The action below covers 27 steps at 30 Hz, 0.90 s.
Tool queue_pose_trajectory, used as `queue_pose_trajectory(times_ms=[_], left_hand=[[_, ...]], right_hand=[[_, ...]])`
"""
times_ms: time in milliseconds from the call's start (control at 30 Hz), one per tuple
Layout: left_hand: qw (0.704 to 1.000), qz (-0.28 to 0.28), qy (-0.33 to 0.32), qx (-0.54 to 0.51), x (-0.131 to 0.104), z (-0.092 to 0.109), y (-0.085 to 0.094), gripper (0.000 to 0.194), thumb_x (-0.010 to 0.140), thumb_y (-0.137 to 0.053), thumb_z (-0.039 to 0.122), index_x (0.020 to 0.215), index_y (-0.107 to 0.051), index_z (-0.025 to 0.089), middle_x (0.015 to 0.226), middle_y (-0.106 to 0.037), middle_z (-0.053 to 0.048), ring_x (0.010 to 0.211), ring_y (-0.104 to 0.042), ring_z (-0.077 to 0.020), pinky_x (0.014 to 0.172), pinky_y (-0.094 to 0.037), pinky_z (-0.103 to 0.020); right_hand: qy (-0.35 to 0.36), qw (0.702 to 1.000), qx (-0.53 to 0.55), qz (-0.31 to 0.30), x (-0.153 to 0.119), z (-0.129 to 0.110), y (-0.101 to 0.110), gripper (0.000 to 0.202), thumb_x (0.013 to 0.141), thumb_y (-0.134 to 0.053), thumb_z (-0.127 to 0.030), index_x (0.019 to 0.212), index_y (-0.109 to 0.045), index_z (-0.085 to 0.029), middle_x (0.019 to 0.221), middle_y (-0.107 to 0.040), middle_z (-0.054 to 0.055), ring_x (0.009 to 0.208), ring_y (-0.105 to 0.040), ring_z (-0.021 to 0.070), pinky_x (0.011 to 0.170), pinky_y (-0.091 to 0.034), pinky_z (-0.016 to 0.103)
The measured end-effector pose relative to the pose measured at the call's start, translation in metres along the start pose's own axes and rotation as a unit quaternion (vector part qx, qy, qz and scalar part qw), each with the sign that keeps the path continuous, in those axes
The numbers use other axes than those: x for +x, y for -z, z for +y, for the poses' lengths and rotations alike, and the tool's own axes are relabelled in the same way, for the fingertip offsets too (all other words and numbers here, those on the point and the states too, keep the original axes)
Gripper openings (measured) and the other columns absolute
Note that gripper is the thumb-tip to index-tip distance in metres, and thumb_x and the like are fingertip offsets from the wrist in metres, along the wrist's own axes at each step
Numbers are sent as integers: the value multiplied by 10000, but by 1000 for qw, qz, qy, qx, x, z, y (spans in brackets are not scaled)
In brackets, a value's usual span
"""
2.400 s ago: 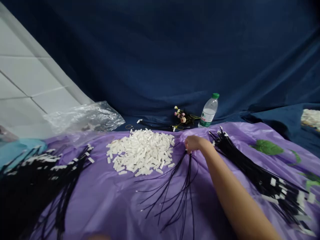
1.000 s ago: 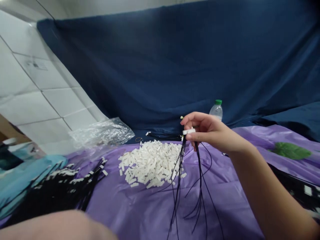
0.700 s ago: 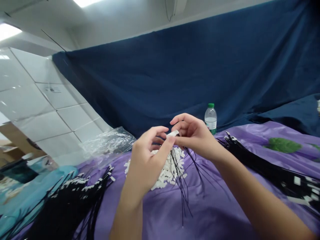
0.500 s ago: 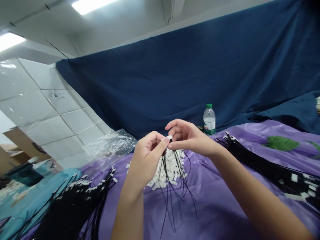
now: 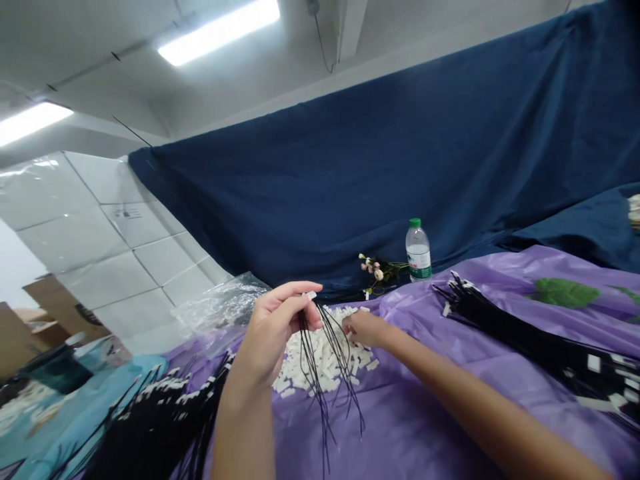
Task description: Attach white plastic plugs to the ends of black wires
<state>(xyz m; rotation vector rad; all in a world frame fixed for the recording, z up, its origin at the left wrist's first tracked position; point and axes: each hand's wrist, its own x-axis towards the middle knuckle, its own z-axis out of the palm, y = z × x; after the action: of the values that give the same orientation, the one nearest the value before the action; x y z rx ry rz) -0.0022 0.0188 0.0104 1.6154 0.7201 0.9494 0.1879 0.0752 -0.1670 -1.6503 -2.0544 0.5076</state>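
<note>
Left hand (image 5: 265, 330), center of frame: grip pinching small flat white tab (image 5: 311, 295), thin black cords (image 5: 310, 373) dangling below. Right hand (image 5: 367, 329) at right edge of loose pile of small white plastic pieces (image 5: 325, 367), fingers curled down; cannot tell whether grip holds any piece. Pile on purple plastic sheet (image 5: 400, 393). 2 larger black cord bundles: 1 lower left (image 5: 155, 427), 1 at right (image 5: 530, 333). Step in hand, judged: right hand picking among pieces. Isolating 1 piece calls for narrow fingertip pinch, left grip steady.
</note>
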Motion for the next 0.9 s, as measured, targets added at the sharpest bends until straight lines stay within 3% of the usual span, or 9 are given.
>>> queue_pose_trajectory(times_ms=[100,233,367,400,500,567,700,900], left_hand=[[998,-17,23,-52,4,-1,6,188,775,-588,226,921,-646,123,612,-617,-33,573,-582,-141,582,-465,-249],[987,-48,48,-147,7,-2,12,142,732,-573,184,865,-600,140,593,-603,-25,555,-592,-150,580,-471,-257],[974,-87,64,-200,5,-2,9,100,764,-563,222,826,-564,144,565,-580,-25,556,-597,-163,604,-477,-273],[973,-95,68,-200,4,-2,7,103,789,-573,244,816,-555,146,556,-567,-17,549,-588,-156,616,-481,-277],[969,-121,78,-200,4,-5,-2,122,833,-599,249,804,-527,156,546,-531,12,539,-552,-128,673,-493,-297],[963,-142,86,-211,4,-8,-9,94,844,-582,215,808,-515,160,548,-505,23,539,-530,-119,700,-492,-311],[954,-166,93,-233,3,-13,-18,71,862,-506,186,796,-512,162,554,-466,24,542,-501,-115,732,-489,-335],[954,-160,100,-234,3,-13,-22,72,791,-458,138,745,-508,163,504,-417,27,512,-474,-118,718,-486,-340]], right_hand=[[15,1000,11,13,0,-2,6,137,874,-638,-284,855,-641,-148,873,-644,28,861,-615,166,812,-504,345],[48,995,65,65,-1,-11,40,37,789,-663,-139,823,-652,-133,818,-661,38,774,-610,146,740,-478,286],[76,976,145,144,-24,-38,88,213,921,-520,-320,1015,-604,-149,894,-643,45,680,-590,101,595,-455,226],[87,968,177,154,-34,-46,99,253,928,-511,-372,1039,-586,-158,878,-631,33,668,-589,92,580,-458,214],[147,895,380,180,-61,-70,121,314,815,-687,-372,1041,-591,-176,848,-610,6,668,-594,84,607,-488,211],[172,880,402,188,-74,-82,128,276,807,-703,-366,990,-625,-175,815,-614,5,663,-590,86,629,-507,222],[182,890,371,193,-84,-91,131,234,828,-689,-374,935,-668,-167,780,-632,15,656,-581,87,615,-501,211],[175,898,360,180,-87,-93,132,250,876,-625,-395,907,-673,-152,725,-626,19,617,-569,96,572,-489,220]])
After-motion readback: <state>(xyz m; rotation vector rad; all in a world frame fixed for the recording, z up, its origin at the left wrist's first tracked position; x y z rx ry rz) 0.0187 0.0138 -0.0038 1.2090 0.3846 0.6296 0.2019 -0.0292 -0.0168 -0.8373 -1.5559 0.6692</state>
